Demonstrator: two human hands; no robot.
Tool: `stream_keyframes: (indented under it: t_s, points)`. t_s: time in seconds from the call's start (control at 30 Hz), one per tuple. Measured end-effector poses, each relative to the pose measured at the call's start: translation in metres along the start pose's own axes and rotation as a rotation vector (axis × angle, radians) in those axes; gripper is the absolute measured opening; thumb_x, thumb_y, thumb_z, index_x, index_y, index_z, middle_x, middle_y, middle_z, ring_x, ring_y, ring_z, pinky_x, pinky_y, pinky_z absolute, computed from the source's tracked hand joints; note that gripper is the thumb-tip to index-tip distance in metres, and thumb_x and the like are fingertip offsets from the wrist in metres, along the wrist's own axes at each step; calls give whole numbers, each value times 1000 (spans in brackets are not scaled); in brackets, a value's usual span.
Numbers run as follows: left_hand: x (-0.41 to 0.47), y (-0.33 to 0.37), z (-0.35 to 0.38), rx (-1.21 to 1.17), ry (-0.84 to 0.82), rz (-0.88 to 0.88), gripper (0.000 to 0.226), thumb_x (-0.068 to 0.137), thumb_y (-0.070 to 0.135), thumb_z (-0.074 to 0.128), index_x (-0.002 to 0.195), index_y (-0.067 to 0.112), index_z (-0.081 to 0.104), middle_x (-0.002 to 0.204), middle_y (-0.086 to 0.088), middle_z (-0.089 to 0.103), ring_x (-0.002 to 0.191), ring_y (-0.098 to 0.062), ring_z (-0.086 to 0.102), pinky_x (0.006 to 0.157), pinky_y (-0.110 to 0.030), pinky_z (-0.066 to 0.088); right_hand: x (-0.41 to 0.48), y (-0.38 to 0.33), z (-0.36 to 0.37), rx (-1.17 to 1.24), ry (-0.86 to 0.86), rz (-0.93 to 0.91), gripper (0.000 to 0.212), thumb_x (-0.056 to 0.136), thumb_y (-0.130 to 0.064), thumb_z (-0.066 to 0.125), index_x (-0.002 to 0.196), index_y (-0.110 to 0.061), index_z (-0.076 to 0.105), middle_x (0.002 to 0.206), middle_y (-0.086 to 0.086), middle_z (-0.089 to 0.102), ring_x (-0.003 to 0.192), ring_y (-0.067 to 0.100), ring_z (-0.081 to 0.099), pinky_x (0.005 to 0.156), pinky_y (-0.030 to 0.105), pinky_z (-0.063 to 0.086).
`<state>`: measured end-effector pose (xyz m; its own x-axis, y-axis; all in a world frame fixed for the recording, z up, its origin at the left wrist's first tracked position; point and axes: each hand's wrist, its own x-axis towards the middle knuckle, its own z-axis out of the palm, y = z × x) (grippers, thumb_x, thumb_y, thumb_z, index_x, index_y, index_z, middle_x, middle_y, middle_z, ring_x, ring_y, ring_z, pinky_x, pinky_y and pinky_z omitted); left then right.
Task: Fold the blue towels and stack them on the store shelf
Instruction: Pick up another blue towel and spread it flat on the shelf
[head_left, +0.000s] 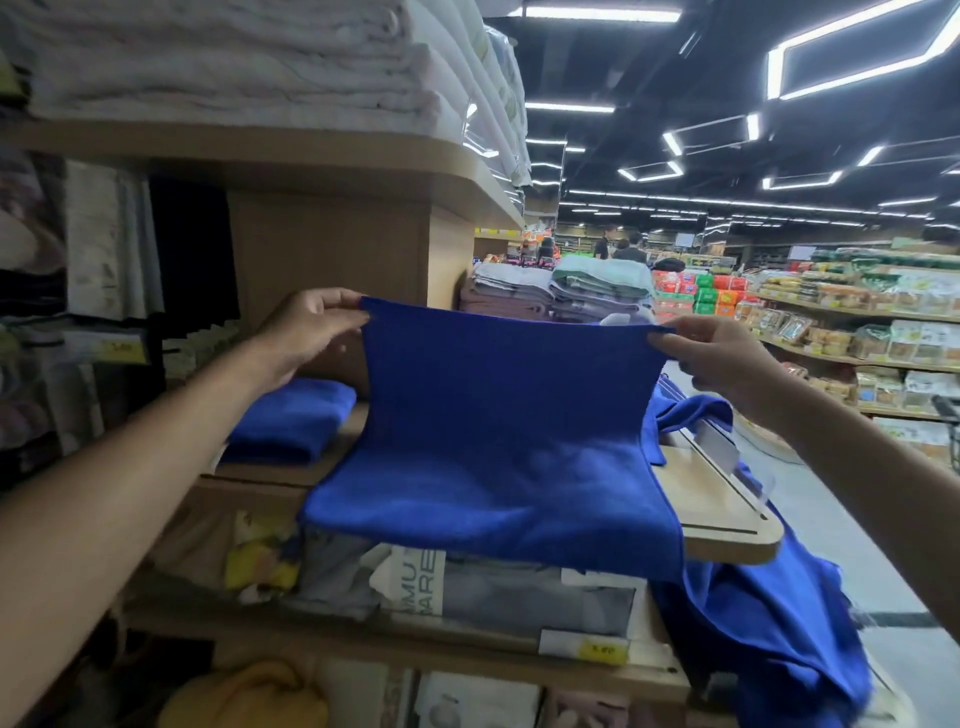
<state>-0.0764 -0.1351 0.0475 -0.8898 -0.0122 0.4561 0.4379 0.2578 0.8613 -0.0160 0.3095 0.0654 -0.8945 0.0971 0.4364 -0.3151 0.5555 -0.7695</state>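
I hold a blue towel (498, 431) stretched between both hands above the wooden store shelf (722, 514). My left hand (311, 327) pinches its upper left corner and my right hand (727, 353) pinches the upper right corner. The towel's lower part lies flat on the shelf, with its front edge hanging over the rim. A folded blue towel (293, 415) rests on the shelf at the left, behind my left forearm. More loose blue towels (769, 618) drape off the shelf's right end, down toward the floor.
White folded towels (249, 57) fill the shelf above. Packaged bedding (467, 587) sits on the shelf below, with a yellow price tag. Grey and green towel stacks (561, 291) lie farther back. The aisle floor (831, 525) runs along the right, past grocery shelves (857, 322). People stand far off.
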Motion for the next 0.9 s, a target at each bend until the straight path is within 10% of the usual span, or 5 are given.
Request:
stream_keyframes:
  t_s: [0.2, 0.37, 0.57, 0.73, 0.9]
  points:
    - [-82, 0, -33, 213, -247, 188, 29, 90, -13, 62, 95, 13, 71, 91, 7, 76, 85, -3, 69, 77, -13, 51, -87, 9, -11, -95, -163, -225, 16, 89, -14, 74, 84, -28, 78, 71, 1, 71, 53, 4, 52, 48, 18, 38]
    - [-131, -21, -38, 535, -445, 153, 37, 85, -7, 67, 87, 29, 77, 100, 14, 75, 101, -6, 69, 87, -20, 50, -135, 29, -10, -395, -609, -288, 16, 83, -47, 80, 95, -37, 76, 93, -4, 70, 62, 12, 52, 59, 30, 45]
    - [-119, -3, 10, 635, -202, 328, 34, 83, 25, 46, 96, 36, 75, 108, 23, 70, 106, -1, 64, 96, -32, 49, -105, -8, 50, -341, -281, -337, 38, 88, -70, 53, 96, -39, 73, 76, -7, 70, 57, 4, 54, 54, 24, 43]
    - [-91, -6, 96, 775, -374, 157, 37, 104, 20, 41, 137, 12, 57, 147, -7, 54, 136, -21, 48, 114, -32, 33, -75, -25, 165, -523, -412, -307, 44, 102, -42, 46, 141, -21, 53, 147, 0, 53, 131, 19, 49, 102, 33, 39]
    - [-96, -32, 105, 1033, -536, -22, 60, 105, 50, 21, 159, 25, 22, 168, 7, 15, 154, -11, 12, 125, -43, 10, -74, 5, 174, -822, -449, -214, 63, 95, -72, 24, 123, -23, 52, 141, -2, 52, 139, 19, 40, 106, 39, 30]
